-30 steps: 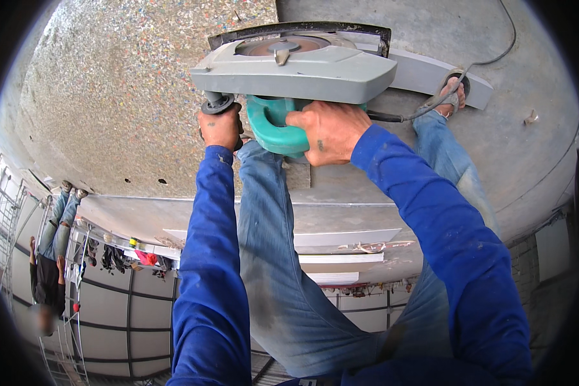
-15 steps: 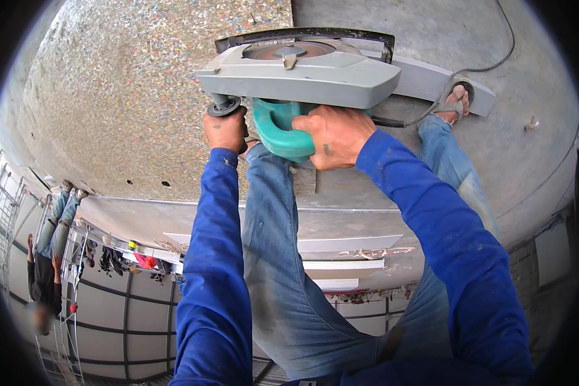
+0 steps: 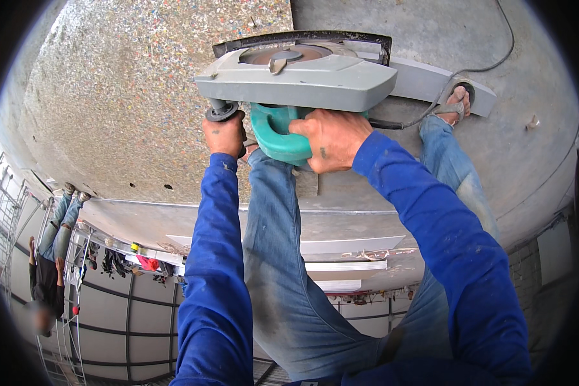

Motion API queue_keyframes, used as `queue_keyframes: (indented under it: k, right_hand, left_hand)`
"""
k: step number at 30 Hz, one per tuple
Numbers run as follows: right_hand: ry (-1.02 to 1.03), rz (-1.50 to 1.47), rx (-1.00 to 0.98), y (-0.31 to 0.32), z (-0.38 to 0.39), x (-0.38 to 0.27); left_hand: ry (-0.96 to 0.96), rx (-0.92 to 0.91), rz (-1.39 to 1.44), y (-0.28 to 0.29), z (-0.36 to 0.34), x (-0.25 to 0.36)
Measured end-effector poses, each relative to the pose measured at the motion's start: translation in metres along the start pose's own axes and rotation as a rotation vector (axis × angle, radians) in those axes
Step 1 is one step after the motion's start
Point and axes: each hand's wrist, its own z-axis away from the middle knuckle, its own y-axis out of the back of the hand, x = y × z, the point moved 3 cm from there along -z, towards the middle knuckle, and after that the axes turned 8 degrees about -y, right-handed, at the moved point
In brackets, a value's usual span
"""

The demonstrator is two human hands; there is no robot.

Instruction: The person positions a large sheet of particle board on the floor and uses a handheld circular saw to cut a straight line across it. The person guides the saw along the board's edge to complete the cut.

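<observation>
A large circular saw [image 3: 302, 87] with a grey housing is held out in front of me, its brown disc [image 3: 293, 54] partly showing under a dark curved guard [image 3: 305, 37]. My left hand [image 3: 224, 136] is closed around the black side grip [image 3: 222, 111] at the saw's left end. The green loop handle [image 3: 278, 136] at the rear is gripped by my right hand [image 3: 336, 140]; its fingertips are hidden. Below the saw lies a board with multicoloured flecks [image 3: 128, 96]. Whether the disc touches the board is hidden.
A dark power cord [image 3: 482, 69] runs from the saw past my right foot [image 3: 455, 103]. A grey strip [image 3: 424, 83] lies beneath that foot on the concrete floor [image 3: 527, 83]. Pale sheets [image 3: 347, 266] lie behind my legs. At far left, another person [image 3: 51, 257] stands near metal scaffolding [image 3: 71, 315].
The saw has shifted slightly left, together with both my hands, and its housing has tilted a little. My hold on both handles is unchanged.
</observation>
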Motion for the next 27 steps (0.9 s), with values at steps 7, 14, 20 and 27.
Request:
queue_keyframes:
  k: [7, 14, 20, 27]
  right_hand:
    - [0.000, 0.022, 0.023, 0.000, -0.001, -0.003]
    - [0.008, 0.013, 0.027, -0.003, -0.002, -0.004]
    - [-0.004, 0.026, 0.019, -0.004, -0.002, -0.008]
    - [-0.012, 0.029, -0.009, -0.001, -0.004, -0.012]
  left_hand:
    - [0.035, 0.002, 0.025, 0.002, 0.002, 0.000]
    - [0.023, 0.000, -0.008, 0.004, 0.001, 0.000]
    - [0.030, 0.009, 0.011, 0.007, 0.003, 0.001]
    - [0.038, 0.019, -0.025, 0.009, 0.002, 0.004]
